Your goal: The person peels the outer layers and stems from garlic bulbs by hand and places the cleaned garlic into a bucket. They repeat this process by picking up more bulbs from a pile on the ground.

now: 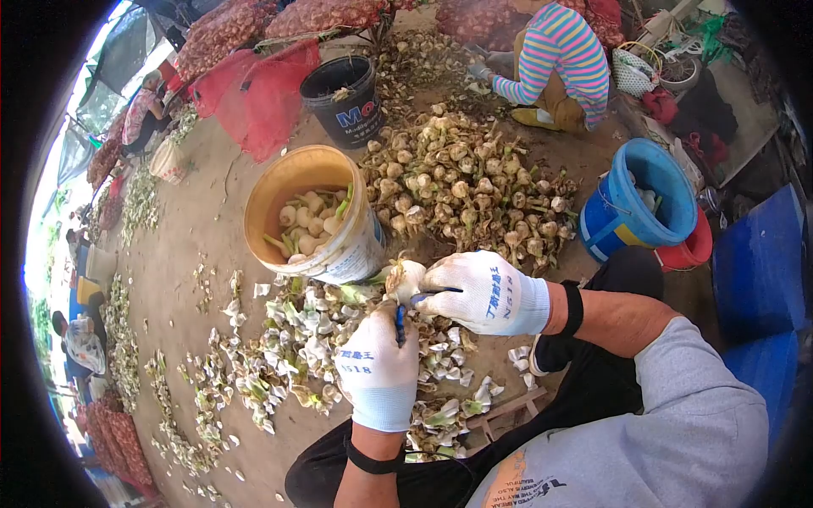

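A garlic bulb point(406, 278) with white skin is pinched between my two gloved hands, above the pile of peelings. My left hand point(377, 364) has its fingers closed against the bulb's lower side. From the right, my right hand point(487, 292) grips the same bulb with bent fingers and thumb. Both gloves are white with blue print, and dark blue shows at the fingers. Just beyond the hands stands a cream bucket point(360, 247) holding cleaned garlic bulbs. A heap of untrimmed garlic point(466, 182) lies behind it on the ground.
Garlic peelings point(296, 343) cover the ground at my left. A blue bucket point(605, 224) and a red basin point(690, 250) stand at right. A black bucket point(345, 118) and red mesh point(262, 97) are farther back. A person in a striped top point(555, 63) crouches beyond the heap.
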`<state>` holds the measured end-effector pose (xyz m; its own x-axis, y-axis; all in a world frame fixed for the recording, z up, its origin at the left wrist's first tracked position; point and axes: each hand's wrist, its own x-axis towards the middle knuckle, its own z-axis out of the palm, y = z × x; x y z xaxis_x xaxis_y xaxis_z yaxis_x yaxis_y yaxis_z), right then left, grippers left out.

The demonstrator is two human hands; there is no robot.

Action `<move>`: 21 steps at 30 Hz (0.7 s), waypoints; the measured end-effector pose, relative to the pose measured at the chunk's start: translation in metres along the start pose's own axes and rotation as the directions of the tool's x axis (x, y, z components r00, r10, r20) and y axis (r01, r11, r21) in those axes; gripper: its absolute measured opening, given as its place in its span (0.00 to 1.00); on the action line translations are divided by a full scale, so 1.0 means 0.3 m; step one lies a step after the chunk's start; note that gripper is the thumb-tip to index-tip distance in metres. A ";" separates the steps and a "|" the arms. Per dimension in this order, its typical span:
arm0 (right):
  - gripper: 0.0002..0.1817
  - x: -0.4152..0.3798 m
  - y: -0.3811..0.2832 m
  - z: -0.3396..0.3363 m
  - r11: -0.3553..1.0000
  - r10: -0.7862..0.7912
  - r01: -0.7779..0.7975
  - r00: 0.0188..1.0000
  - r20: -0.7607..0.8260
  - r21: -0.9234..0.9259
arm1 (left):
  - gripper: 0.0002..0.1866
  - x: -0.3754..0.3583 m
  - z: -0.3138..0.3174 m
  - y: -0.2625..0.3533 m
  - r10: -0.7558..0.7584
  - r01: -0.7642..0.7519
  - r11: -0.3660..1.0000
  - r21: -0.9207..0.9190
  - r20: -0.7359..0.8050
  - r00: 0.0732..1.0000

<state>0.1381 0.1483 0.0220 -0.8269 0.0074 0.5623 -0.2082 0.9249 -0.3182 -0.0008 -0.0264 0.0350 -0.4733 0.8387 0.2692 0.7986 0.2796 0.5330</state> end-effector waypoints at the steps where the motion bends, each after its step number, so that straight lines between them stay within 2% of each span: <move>1: 0.14 0.002 0.000 -0.006 1.000 0.000 0.000 1.000 0.000 0.001 | 0.12 0.005 -0.005 0.000 -0.001 0.001 1.000 0.001 0.000 1.000; 3: 0.13 0.010 -0.008 -0.026 0.999 -0.046 0.047 0.994 0.103 -0.002 | 0.09 0.026 -0.017 0.007 -0.033 0.035 0.999 0.025 -0.098 0.995; 4: 0.13 0.011 -0.012 -0.026 0.999 -0.050 0.051 0.993 0.103 0.000 | 0.08 0.039 -0.019 -0.013 -0.186 0.171 0.976 -0.132 -0.105 0.977; 6: 0.09 0.011 -0.027 -0.019 0.974 -0.218 0.216 0.975 -0.031 -0.069 | 0.07 0.072 -0.062 -0.044 -0.328 0.287 0.931 -0.227 -0.172 0.929; 7: 0.09 0.011 -0.029 -0.016 0.973 -0.223 0.220 0.974 -0.031 -0.064 | 0.07 0.082 -0.076 -0.067 -0.412 0.352 0.893 -0.281 -0.194 0.890; 9: 0.09 0.004 -0.037 -0.009 0.956 -0.293 0.292 0.952 -0.090 -0.026 | 0.06 0.093 -0.099 -0.121 -0.413 0.346 0.900 -0.266 -0.267 0.871; 11: 0.11 -0.011 -0.028 -0.004 0.960 -0.278 0.279 0.958 -0.067 0.006 | 0.07 0.086 -0.109 -0.148 -0.429 0.372 0.897 -0.236 -0.269 0.863; 13: 0.13 -0.026 0.001 -0.010 0.965 -0.259 0.261 0.963 -0.071 0.020 | 0.15 0.071 -0.104 -0.251 -0.304 0.330 0.919 0.217 -0.148 0.941; 14: 0.15 -0.031 0.011 -0.017 0.972 -0.211 0.214 0.977 -0.042 0.097 | 0.21 0.057 -0.083 -0.271 -0.325 0.318 0.847 0.426 -0.058 0.944; 15: 0.15 -0.034 0.013 -0.020 0.973 -0.210 0.213 0.977 -0.040 0.093 | 0.17 0.051 -0.084 -0.240 -0.402 0.313 0.811 0.494 0.083 0.912; 17: 0.18 -0.041 0.013 -0.019 0.984 -0.002 0.016 0.997 -0.078 0.176 | 0.18 0.001 -0.025 -0.277 -0.343 0.116 0.828 0.549 0.331 0.879; 18: 0.19 -0.045 0.013 -0.012 0.969 0.067 -0.041 0.993 -0.102 0.243 | 0.20 0.003 -0.038 -0.236 -0.344 0.082 0.861 0.502 0.455 0.821; 19: 0.19 -0.045 0.017 -0.011 0.971 0.068 -0.043 0.993 -0.096 0.237 | 0.19 -0.015 -0.023 -0.235 -0.293 0.072 0.894 0.443 0.455 0.841; 21: 0.19 -0.042 0.022 -0.003 0.982 0.015 0.002 0.996 -0.087 0.189 | 0.18 -0.017 -0.027 -0.227 -0.133 0.042 0.967 0.250 0.359 0.924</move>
<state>0.1476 0.1547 0.0136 -0.7810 0.0542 0.6221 -0.3050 0.8362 -0.4558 -0.0558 -0.0535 0.0040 -0.4101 0.9053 -0.1104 0.8454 0.4228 0.3264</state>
